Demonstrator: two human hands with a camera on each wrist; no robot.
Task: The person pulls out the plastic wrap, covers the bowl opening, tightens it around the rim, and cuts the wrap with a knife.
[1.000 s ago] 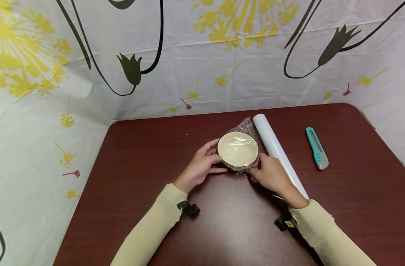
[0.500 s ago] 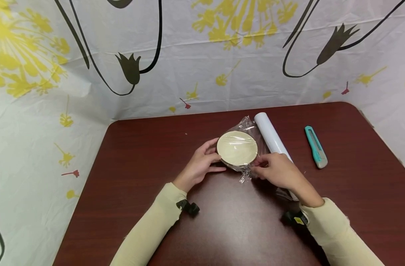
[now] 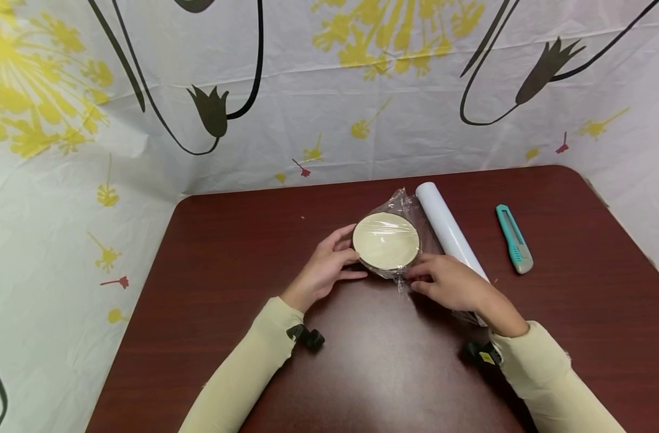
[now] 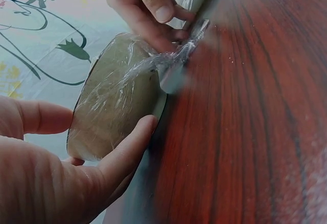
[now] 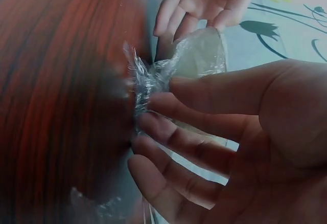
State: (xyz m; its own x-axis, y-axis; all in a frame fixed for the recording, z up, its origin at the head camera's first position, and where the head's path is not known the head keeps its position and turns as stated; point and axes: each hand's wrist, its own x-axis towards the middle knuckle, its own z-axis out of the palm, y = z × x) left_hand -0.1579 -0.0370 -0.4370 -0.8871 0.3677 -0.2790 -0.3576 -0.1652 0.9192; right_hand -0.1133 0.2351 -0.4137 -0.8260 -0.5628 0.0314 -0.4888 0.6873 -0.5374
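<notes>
A round cream bowl [image 3: 386, 240] with a thin dark rim stands on the table, wrapped in clear cling film. My left hand [image 3: 321, 270] holds its left side, the thumb and fingers curved around the wall. At the near right, the film gathers into a crinkled twist [image 4: 186, 50] low against the bowl. My right hand [image 3: 451, 282] is at this twist; its fingertips touch the film, while thumb and forefinger look apart in the left wrist view. Behind the right hand lies a long white roll of film [image 3: 449, 228], its near end partly hidden by the wrist.
A teal and grey box cutter [image 3: 514, 240] lies to the right of the roll. The dark red wooden table [image 3: 242, 252] reaches back to a white flower-printed cloth [image 3: 329, 120] hung behind it and on the left.
My right hand has shifted slightly right and towards me, and its fingers have loosened around the film twist, which now hangs out at the bowl's near side. The left hand keeps its hold.
</notes>
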